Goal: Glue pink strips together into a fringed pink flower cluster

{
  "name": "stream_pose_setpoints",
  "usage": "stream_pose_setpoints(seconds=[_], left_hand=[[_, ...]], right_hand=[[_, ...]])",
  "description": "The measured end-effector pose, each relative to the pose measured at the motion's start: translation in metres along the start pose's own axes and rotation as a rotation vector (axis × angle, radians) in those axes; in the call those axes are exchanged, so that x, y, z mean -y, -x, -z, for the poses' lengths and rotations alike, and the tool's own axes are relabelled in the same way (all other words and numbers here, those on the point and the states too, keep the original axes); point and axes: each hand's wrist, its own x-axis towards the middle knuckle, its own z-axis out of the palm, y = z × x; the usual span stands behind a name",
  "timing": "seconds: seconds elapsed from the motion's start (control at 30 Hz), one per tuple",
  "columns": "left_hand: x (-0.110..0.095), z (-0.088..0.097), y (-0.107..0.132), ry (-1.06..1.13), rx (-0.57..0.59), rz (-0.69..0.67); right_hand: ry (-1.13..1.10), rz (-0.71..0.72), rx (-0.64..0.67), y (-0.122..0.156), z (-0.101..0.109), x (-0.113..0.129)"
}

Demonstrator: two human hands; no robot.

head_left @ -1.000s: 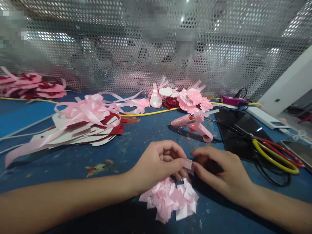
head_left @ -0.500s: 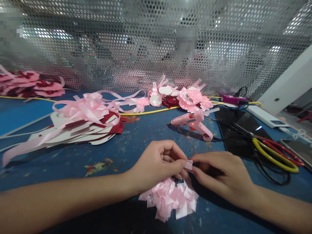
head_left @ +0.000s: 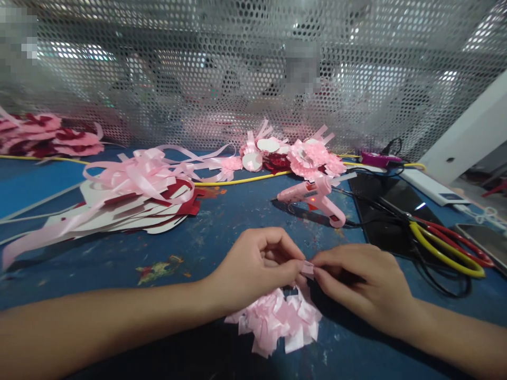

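Between my fingertips is a small piece of pink ribbon (head_left: 307, 269). My left hand (head_left: 263, 264) pinches its left end between thumb and index finger. From the other side, my right hand (head_left: 360, 279) has thumb and index finger closed on its right end. Just below them lies a ruffled pink ribbon rosette (head_left: 277, 322) made of many short folded pieces, its upper edge partly hidden behind my left hand. Beyond my hands a pink glue gun (head_left: 312, 196) rests on its side on the blue table (head_left: 233, 237), a small orange light showing on it.
Left, a pile of pink ribbon (head_left: 138, 171) lies on white and red card cutouts (head_left: 130, 219). Finished-looking pink rosettes (head_left: 312, 158) stand along the perforated metal screen (head_left: 190, 79). Scissors (head_left: 447, 250) with yellow and red handles, cables and a black tablet (head_left: 368, 232) lie right.
The ribbon piece between my fingertips has tilted and looks more folded, and my right fingers have shifted slightly on it. The rosette and glue gun stay where they were.
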Motion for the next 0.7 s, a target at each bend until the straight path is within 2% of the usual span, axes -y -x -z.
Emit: stream_pose_setpoints(seconds=[0.2, 0.5, 0.7], left_hand=[[-0.0007, 0.0027, 0.0016, -0.19, -0.007, -0.188], [0.0048, 0.0058, 0.0007, -0.252, 0.017, -0.235], [0.0054, 0.0064, 0.0016, -0.384, 0.029, -0.354]], right_hand=[[0.019, -0.02, -0.027, 0.0, 0.0019, 0.0016], [0.035, 0.027, 0.023, 0.0014, 0.0017, -0.0009], [0.051, 0.063, 0.021, 0.0026, -0.0009, -0.0019]])
